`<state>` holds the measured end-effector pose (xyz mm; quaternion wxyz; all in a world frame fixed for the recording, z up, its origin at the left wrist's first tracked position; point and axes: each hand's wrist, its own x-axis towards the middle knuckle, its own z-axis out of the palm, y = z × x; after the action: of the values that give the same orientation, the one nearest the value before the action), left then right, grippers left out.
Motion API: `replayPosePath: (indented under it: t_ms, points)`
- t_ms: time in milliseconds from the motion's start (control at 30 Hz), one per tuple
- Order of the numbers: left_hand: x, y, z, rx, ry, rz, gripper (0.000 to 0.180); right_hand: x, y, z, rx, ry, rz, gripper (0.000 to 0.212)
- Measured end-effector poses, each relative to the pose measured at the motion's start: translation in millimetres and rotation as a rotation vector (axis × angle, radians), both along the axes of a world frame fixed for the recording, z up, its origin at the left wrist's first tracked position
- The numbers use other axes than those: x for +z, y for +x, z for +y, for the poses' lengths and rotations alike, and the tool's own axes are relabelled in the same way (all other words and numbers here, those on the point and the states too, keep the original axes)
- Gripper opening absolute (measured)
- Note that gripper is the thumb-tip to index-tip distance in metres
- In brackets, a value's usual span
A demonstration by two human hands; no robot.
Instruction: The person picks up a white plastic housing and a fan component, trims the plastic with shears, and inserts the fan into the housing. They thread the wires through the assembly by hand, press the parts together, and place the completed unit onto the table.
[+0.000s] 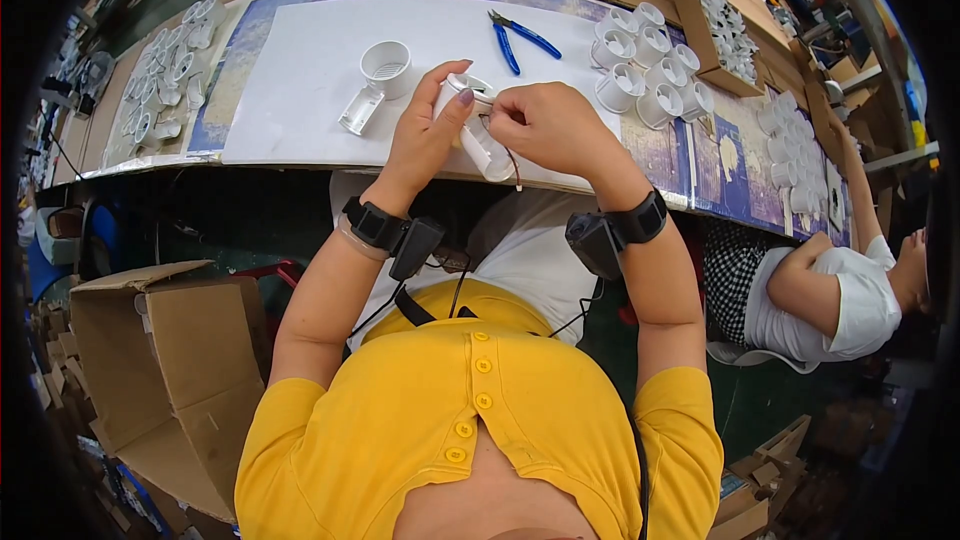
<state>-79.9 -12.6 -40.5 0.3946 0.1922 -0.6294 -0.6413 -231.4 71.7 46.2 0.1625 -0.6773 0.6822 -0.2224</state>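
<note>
My left hand (424,140) is closed round a white plastic housing (484,152) with a long handle part, held just over the table's near edge. The fingers of my right hand (552,130) are pinched together at the upper end of this housing; what they grip is hidden. A thin dark wire (516,172) with a small pale connector hangs down beside the housing, below my right fingers. Beyond my left hand, a similar white housing with a round cup (387,68) and a handle part (361,112) rests on the white sheet.
Blue-handled cutting pliers (520,42) lie at the back. White cup parts (660,68) stand grouped on the right, near a cardboard tray (722,75) of small parts. More white housings (165,85) lie far left. A co-worker (835,290) sits on the right; an open carton (180,370) stands lower left.
</note>
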Motion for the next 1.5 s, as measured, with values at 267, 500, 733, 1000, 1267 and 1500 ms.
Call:
replayPosePath:
  t_ms: [267,500,733,1000,1267,1500]
  points:
    - [-4,0,-4,-0.091,0.218,0.088,0.041,-5,-2,6,-0.053,-0.167,-0.041,0.017]
    - [-8,-1,-5,-0.105,0.21,0.081,0.042,-2,-3,6,0.064,-0.191,-0.033,0.018]
    - [-8,-3,-4,-0.058,0.125,0.031,0.042,1,0,12,0.084,-0.163,0.074,0.02]
    - [-5,0,-2,-0.005,0.033,-0.075,0.042,-8,-6,4,0.078,-0.132,-0.037,0.02]
    - [-17,3,-6,-0.149,0.034,-0.009,0.052,-28,-5,6,-0.104,0.105,-1.014,0.02]
    - [-4,6,4,-0.024,-0.471,0.007,0.083,-31,-4,10,-0.093,0.092,-1.081,0.016]
